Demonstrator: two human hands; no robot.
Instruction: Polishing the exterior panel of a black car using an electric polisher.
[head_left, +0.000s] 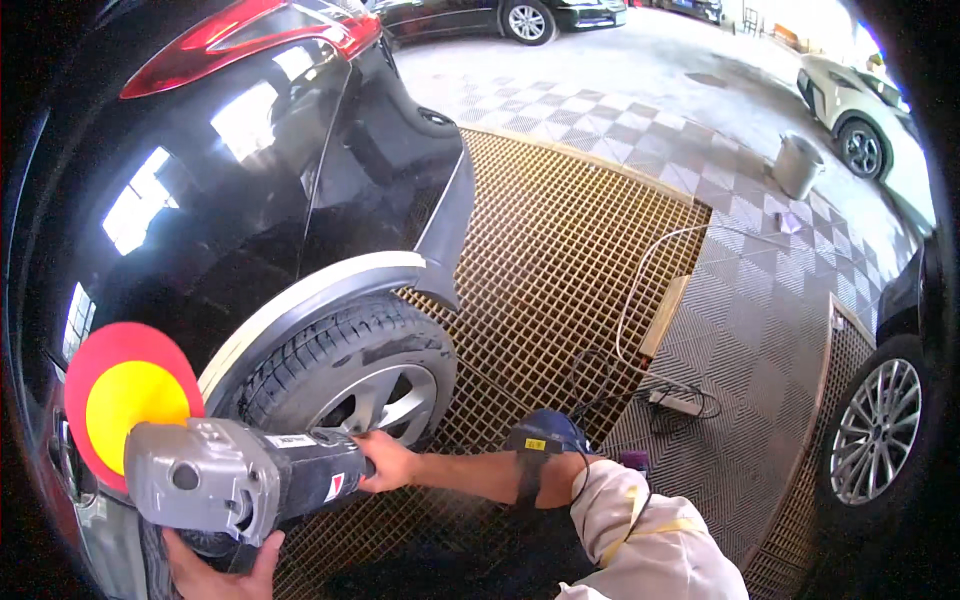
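Observation:
A rotary car polisher (217, 465) with a grey metal head and black body is held in both hands. My right hand (390, 461) wraps its rear grip. My left hand (221, 566) is around a dark part below the head, with the thumb up beside it. The round pad (75, 375), red with a yellow centre (127, 397), faces the glossy black car body (247, 202). Whether pad and paint touch, I cannot tell. Pale masking tape (315, 285) runs along the wheel arch above the rear tyre (315, 360).
Floor grating (555, 225) lies beside the car. A pale hose (621, 322) and a power strip with dark cables (675, 403) lie on the floor. A grey bucket (796, 166) stands farther off. Another car's wheel (876, 431) is at right; a white car (862, 105) stands beyond.

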